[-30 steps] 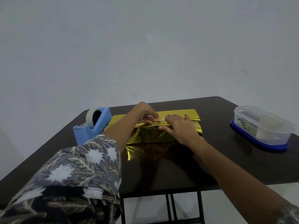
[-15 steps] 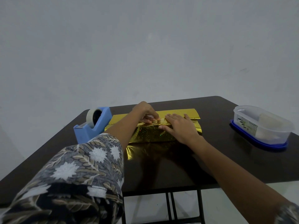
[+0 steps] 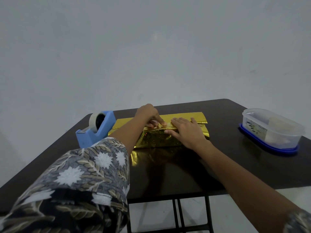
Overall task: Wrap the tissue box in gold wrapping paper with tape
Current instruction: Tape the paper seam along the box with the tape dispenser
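The tissue box itself is out of sight, covered by the gold wrapping paper (image 3: 156, 140), and the parcel sits toward the far middle of the dark worktop (image 3: 235, 167), just beside the blue tape dispenser (image 3: 96, 134) on its left. The right hand (image 3: 187, 132) lies flat and spread across the top, its grip wide and closed on nothing, simply pressing the overlap down. The left hand (image 3: 149, 115) has its fingers bent with the tips on the seam line. Whether that grip pinches a piece of tape or only bears on the paper edge I cannot tell from here. The seam looks to be at the point of being fixed, with both open ends of the paper sticking out past the box, unfolded. The main risk, as I judge it, is the foil springing back: it is stiff and slippery, so if either hand lifts before tape holds the overlap, the flap could pop open and the wrap go slack round the box. Uneven pressing could also shift the box inside its sleeve of paper, leaving one end short for folding. A reach for the roll of tape (image 3: 93, 121) leaves one hand holding, and could nudge the parcel sideways. The clear plastic container (image 3: 276, 130) stands well apart to the right.
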Available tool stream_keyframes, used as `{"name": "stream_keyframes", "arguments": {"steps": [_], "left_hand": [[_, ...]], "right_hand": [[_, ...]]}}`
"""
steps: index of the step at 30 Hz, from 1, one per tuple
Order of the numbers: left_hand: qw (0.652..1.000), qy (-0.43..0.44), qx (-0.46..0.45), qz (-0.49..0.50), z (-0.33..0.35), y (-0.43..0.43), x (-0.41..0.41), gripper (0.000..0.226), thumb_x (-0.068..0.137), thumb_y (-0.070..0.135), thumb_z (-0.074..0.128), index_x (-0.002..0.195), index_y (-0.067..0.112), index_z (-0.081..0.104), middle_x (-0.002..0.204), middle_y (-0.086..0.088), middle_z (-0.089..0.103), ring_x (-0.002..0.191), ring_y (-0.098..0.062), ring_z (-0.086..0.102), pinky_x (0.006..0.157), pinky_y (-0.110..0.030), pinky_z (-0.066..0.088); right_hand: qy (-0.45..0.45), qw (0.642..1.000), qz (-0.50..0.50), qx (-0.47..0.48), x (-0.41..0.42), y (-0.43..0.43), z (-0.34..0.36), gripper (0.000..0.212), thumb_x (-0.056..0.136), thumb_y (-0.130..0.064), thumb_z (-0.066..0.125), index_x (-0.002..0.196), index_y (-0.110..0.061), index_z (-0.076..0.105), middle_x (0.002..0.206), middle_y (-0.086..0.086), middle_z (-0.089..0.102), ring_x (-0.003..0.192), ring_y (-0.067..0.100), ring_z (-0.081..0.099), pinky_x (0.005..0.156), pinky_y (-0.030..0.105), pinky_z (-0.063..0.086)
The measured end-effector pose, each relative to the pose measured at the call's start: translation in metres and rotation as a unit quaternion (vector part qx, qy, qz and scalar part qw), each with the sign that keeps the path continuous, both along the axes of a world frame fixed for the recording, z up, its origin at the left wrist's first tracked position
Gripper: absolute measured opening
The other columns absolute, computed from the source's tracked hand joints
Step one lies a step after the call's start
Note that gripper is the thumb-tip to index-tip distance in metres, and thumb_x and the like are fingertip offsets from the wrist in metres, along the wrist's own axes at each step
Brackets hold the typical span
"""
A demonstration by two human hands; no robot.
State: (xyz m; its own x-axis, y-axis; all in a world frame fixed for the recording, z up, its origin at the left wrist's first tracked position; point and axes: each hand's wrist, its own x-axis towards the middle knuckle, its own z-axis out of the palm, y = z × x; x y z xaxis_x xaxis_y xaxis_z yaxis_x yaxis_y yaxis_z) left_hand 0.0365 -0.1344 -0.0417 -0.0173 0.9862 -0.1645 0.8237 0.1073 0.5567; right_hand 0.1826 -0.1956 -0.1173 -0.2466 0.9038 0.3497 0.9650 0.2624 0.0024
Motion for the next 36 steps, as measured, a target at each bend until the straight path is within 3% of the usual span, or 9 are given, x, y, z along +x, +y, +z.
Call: {"name": "stream_keyframes", "arguments": {"steps": [3,11,18,20,22,25,29,32,36], "left_hand": [[1.000,0.011,-0.010,-0.001,0.001,0.002,-0.001,0.037,0.070,0.032,0.082,0.075,0.010,0.053,0.041,0.004,0.059,0.048,-0.009,0.055,0.055,-0.021,0.047],[0.996,0.089,-0.031,0.013,-0.004,0.010,-0.019,0.057,0.064,0.061,0.073,0.076,0.009,0.052,0.076,0.000,0.057,0.066,-0.011,0.050,0.073,-0.020,0.047],[0.977,0.171,-0.121,0.037,0.017,-0.002,-0.063,0.050,0.081,0.053,0.063,0.070,0.007,0.048,0.068,-0.001,0.045,0.056,-0.007,0.036,0.048,-0.016,0.031],[0.982,0.180,-0.037,0.046,0.021,-0.001,-0.074,0.046,0.078,0.048,0.070,0.066,0.008,0.049,0.063,0.000,0.051,0.055,-0.010,0.045,0.055,-0.021,0.037],[0.980,0.136,0.140,0.034,0.012,0.000,-0.072,0.041,0.081,0.046,0.068,0.069,0.008,0.056,0.068,-0.005,0.063,0.060,-0.016,0.054,0.063,-0.026,0.041],[0.954,0.027,0.286,-0.089,-0.018,-0.019,-0.044,0.032,0.096,0.035,0.050,0.108,0.013,0.068,0.113,-0.006,0.067,0.095,-0.017,0.059,0.079,-0.027,0.040],[0.917,0.140,0.286,-0.240,-0.055,-0.040,-0.041,0.042,0.102,0.037,0.031,0.133,0.019,0.053,0.137,-0.004,0.054,0.132,-0.018,0.042,0.104,-0.033,0.028],[0.903,0.195,0.294,-0.244,-0.062,-0.043,-0.054,0.047,0.101,0.042,0.027,0.138,0.021,0.046,0.141,-0.002,0.049,0.133,-0.018,0.039,0.108,-0.036,0.022],[0.888,0.238,0.309,-0.245,-0.065,-0.044,-0.062,0.052,0.097,0.050,0.033,0.138,0.020,0.043,0.139,-0.002,0.049,0.130,-0.019,0.041,0.106,-0.035,0.027]], "right_hand": [[-0.001,1.000,0.000,-0.003,0.000,0.000,0.001,0.070,0.092,-0.062,0.022,0.145,-0.019,0.031,0.152,-0.001,0.033,0.142,0.016,0.025,0.116,0.044,0.014],[0.003,1.000,0.003,-0.010,0.000,0.000,0.001,0.070,0.091,-0.063,0.020,0.146,-0.021,0.029,0.153,-0.002,0.031,0.143,0.016,0.023,0.116,0.044,0.013],[0.008,1.000,0.007,-0.014,0.001,-0.001,0.001,0.081,0.084,-0.067,0.008,0.147,-0.020,0.027,0.153,-0.001,0.030,0.143,0.016,0.023,0.116,0.045,0.010],[-0.003,1.000,0.003,-0.013,0.001,-0.002,0.002,0.091,0.072,-0.070,-0.004,0.150,-0.026,0.011,0.153,-0.002,0.031,0.142,0.016,0.024,0.116,0.049,0.008],[-0.032,0.999,0.007,-0.002,0.000,-0.001,0.001,0.080,0.073,-0.068,-0.005,0.146,-0.036,-0.012,0.152,-0.003,0.031,0.142,0.017,0.025,0.113,0.056,0.007],[-0.067,0.998,0.010,0.003,0.002,0.000,0.000,0.068,0.083,-0.065,0.002,0.146,-0.040,-0.009,0.154,-0.002,0.028,0.143,0.018,0.023,0.111,0.061,0.009],[-0.043,0.999,0.013,-0.005,0.002,0.001,0.002,0.079,0.076,-0.067,-0.002,0.146,-0.039,0.021,0.154,-0.003,0.028,0.143,0.018,0.022,0.112,0.060,0.009],[-0.008,1.000,0.019,-0.004,0.001,-0.001,0.002,0.092,0.067,-0.070,-0.008,0.144,-0.037,0.029,0.153,-0.005,0.030,0.143,0.017,0.023,0.114,0.056,0.009],[0.012,1.000,0.011,-0.005,0.001,-0.001,0.002,0.084,0.073,-0.071,0.002,0.142,-0.035,0.035,0.151,-0.006,0.033,0.142,0.016,0.024,0.116,0.053,0.009]]}}
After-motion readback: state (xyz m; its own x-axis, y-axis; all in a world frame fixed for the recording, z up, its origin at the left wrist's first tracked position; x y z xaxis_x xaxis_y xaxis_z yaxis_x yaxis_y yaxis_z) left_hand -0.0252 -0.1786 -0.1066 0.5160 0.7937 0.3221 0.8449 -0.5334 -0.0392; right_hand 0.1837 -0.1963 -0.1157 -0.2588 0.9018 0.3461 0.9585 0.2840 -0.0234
